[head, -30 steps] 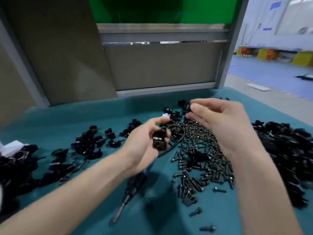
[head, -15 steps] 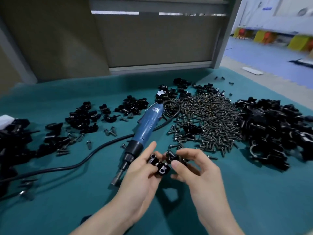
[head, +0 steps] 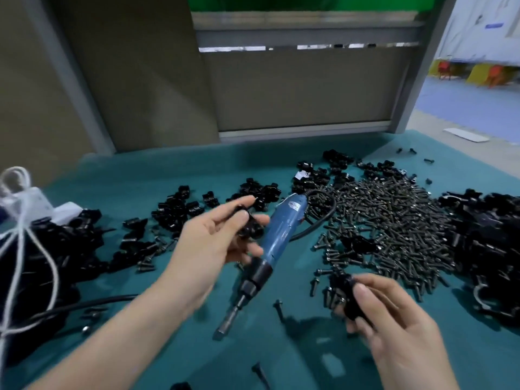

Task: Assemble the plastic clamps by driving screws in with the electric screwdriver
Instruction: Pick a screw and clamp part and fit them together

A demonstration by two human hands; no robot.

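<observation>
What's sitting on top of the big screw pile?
One black clamp part lies on the screw pile near its left side, and the screwdriver cable loops over its left edge. The screws beneath both are covered.

raised clamp piece [head: 249, 226]: blurred | lower clamp piece [head: 344, 288]: partly hidden | right clamp pile [head: 489, 249]: cropped
</observation>
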